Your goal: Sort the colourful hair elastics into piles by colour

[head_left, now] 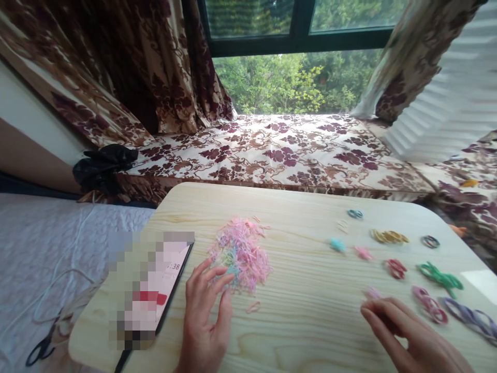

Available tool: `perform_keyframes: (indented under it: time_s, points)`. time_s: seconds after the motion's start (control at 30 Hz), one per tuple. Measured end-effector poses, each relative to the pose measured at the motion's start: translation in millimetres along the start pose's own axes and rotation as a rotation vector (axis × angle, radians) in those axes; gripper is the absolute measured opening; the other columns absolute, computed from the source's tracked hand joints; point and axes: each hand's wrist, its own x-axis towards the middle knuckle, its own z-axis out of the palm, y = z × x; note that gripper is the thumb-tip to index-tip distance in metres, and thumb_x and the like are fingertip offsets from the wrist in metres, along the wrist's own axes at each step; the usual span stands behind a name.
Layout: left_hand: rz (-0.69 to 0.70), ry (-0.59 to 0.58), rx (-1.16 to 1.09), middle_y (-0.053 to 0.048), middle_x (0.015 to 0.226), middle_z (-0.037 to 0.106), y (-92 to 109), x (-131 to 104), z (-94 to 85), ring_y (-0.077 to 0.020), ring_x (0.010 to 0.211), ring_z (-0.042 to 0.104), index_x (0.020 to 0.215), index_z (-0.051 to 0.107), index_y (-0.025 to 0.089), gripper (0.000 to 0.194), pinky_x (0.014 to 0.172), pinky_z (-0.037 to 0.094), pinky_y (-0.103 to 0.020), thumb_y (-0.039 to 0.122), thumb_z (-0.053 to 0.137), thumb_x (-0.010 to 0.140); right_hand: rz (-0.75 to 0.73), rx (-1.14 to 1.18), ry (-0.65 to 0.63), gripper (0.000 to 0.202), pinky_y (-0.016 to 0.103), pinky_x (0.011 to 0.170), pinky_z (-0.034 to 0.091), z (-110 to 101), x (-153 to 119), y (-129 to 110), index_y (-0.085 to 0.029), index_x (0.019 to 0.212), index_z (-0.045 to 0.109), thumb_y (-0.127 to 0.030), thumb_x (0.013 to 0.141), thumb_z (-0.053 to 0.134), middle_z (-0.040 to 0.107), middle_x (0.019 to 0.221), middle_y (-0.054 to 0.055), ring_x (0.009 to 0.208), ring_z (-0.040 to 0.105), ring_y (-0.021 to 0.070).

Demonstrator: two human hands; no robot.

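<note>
A loose pile of small pink, white and teal bands (248, 254) lies on the pale wooden table (310, 331). My left hand (207, 311) is at the pile's lower left edge, fingers spread, the fingertips over the teal bands. Further right, my right hand (407, 331) has thumb and index finger pinched together beside a small pale pink cluster (371, 293); anything between the fingertips is too small to make out. Above it lie a pink cluster (364, 253) and a light blue cluster (337, 245). One peach band (253, 307) sits apart below the pile.
Grouped hair ties lie at the right: yellow (389, 237), red (396, 269), green (440, 276), pink (429, 304) and purple (471, 318). A partly blurred phone (166, 274) with a cable is left of my left hand. Beyond the table is a floral-covered window ledge (272, 150).
</note>
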Motion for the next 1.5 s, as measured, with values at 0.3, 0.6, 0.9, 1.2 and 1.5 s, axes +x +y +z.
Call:
perform_keyframes:
  time_s: [0.3,0.6,0.9,1.2,1.5]
  points:
    - [0.02,0.001,0.027,-0.003,0.117,0.061,0,-1,-0.7,-0.0214,0.13,0.046,0.112,0.061,0.024,0.028,0.107,0.037,-0.035,0.009,0.05,0.092,0.303,-0.087,0.008,0.043,0.036,0.069,0.059,-20,3,33,-0.029,0.077,0.073,-0.062,0.081,0.046,0.076,0.09,0.003,0.083,0.073,0.0272]
    - [0.03,0.001,0.038,-0.003,0.115,0.061,1,1,-1.0,-0.0207,0.13,0.046,0.112,0.061,0.023,0.026,0.108,0.036,-0.034,0.01,0.05,0.092,0.286,-0.087,-0.031,0.041,0.034,0.07,0.059,-19,6,25,-0.03,0.087,0.075,-0.06,0.085,0.047,0.076,0.093,0.002,0.091,0.073,0.0265]
    - [0.033,-0.001,0.033,-0.004,0.115,0.061,0,0,-0.8,-0.0209,0.129,0.046,0.109,0.061,0.023,0.024,0.108,0.035,-0.033,0.01,0.051,0.092,0.172,-0.168,0.053,0.033,0.025,0.06,0.06,-16,-10,27,-0.031,0.093,0.075,-0.053,0.087,0.05,0.077,0.101,0.001,0.092,0.074,0.0231]
    - [0.038,-0.014,0.05,-0.004,0.115,0.061,-2,-1,0.1,-0.0211,0.129,0.046,0.111,0.061,0.023,0.025,0.107,0.036,-0.034,0.01,0.052,0.092,0.115,-0.078,-0.027,0.031,0.014,0.055,0.056,-4,-23,15,-0.03,0.102,0.074,-0.047,0.092,0.05,0.077,0.103,0.0,0.081,0.075,0.0153]
    - [0.057,-0.028,0.1,-0.004,0.112,0.063,-4,-1,-0.1,-0.0229,0.128,0.048,0.111,0.061,0.025,0.026,0.105,0.037,-0.038,0.011,0.051,0.091,0.073,-0.165,0.071,0.036,0.015,0.052,0.055,-12,-18,16,-0.033,0.116,0.071,-0.045,0.095,0.044,0.076,0.098,-0.001,0.081,0.075,0.0145]
